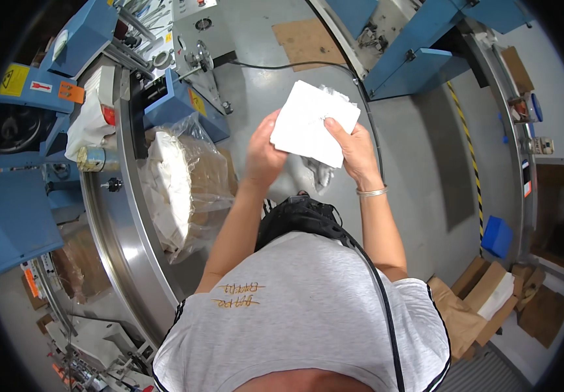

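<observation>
Out in front of me I hold a stack of white square sheets [308,124], tilted, with small faint marks near its middle. My left hand [265,155] is closed on the stack's left edge and looks slightly blurred. The right hand [356,149] grips the right side, its thumb lying on top and its fingers hidden underneath. Crumpled clear plastic film [321,175] hangs below the stack, and more of it shows at the far right corner.
To my left, a clear plastic bag [187,189] with white material sits beside a metal-edged machine frame [139,242]. Blue machine parts [20,209] stand beyond. A black cable [282,66] crosses the grey floor. An opened cardboard box [491,294] and blue bin [497,236] are at right.
</observation>
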### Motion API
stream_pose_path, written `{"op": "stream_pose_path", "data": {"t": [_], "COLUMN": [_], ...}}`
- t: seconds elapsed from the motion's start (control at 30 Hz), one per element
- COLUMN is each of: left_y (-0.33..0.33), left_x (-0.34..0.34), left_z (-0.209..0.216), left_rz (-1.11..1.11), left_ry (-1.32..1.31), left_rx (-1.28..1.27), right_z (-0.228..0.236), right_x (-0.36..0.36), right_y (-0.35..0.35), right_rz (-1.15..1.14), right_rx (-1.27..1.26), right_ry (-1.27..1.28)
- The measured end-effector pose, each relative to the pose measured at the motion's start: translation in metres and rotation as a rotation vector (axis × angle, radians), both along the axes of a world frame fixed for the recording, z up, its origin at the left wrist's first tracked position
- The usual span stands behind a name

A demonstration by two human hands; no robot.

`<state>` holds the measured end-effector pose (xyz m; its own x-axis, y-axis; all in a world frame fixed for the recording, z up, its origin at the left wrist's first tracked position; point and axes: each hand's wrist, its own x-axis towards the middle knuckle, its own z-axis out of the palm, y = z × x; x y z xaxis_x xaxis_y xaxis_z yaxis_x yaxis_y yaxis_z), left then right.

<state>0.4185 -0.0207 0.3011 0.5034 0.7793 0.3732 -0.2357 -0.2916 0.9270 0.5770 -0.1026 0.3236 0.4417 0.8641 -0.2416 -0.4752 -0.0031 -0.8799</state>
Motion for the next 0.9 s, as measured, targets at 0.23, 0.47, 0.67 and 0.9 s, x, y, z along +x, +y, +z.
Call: {"op": "stream_pose_path", "data": {"t": [0.23,0.47,0.67,0.9], "left_y": [0.008,0.008,0.004,0.009], "left_x": [-0.020,-0.030,-0.029,-0.024], "left_z": [0.032,0.050,0.050,0.054], "left_rz": [-0.295,-0.350,-0.391,-0.437], "left_ry": [-0.015,0.092,0.045,0.182], "left_rx": [-0.751,-0.705,-0.595,-0.059], "right_z": [0.007,0.017,0.014,0.013], "right_x": [0.008,0.020,0.028,0.038], "right_y": [-0.013,-0.015,-0.016,-0.016], "right_rz": [0.276,0.298,0.312,0.343], "right_rx": [-0.087,-0.011,0.023,0.126], "right_ry": [-0.111,0.037,-0.054,0.015]}}
